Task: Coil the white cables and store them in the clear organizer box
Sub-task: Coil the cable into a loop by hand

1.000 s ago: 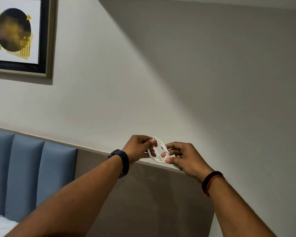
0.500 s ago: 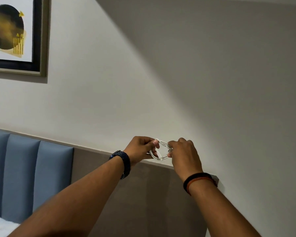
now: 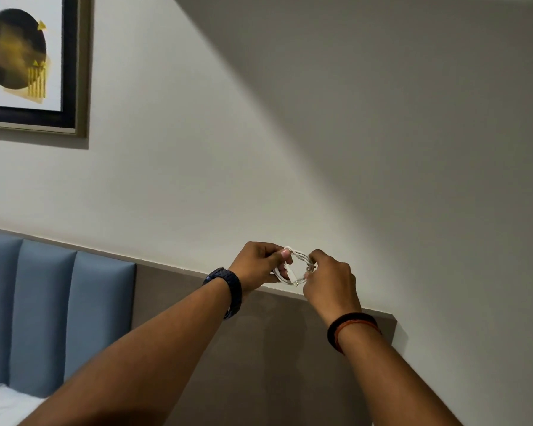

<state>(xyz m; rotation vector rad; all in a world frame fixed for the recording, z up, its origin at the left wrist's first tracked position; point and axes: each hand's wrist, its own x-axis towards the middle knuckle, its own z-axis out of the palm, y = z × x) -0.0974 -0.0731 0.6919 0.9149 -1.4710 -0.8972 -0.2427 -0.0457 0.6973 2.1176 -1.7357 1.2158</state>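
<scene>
A small coil of white cable (image 3: 299,262) is held up in the air in front of the wall, between both hands. My left hand (image 3: 259,265) pinches the coil's left side with thumb and fingers. My right hand (image 3: 331,285) grips the coil's right side, its back turned toward me and its fingers curled over the loops. A connector end sticks out near the bottom of the coil. The clear organizer box is not in view.
A grey wall panel (image 3: 259,348) and a blue padded headboard (image 3: 43,309) run behind my arms. A framed picture (image 3: 28,63) hangs at the upper left. A bit of white bedding (image 3: 0,404) shows at the lower left corner.
My right hand has turned over so its back faces me and closed in on the coil's right side. The coil looks tighter and smaller. My left hand has kept its hold.
</scene>
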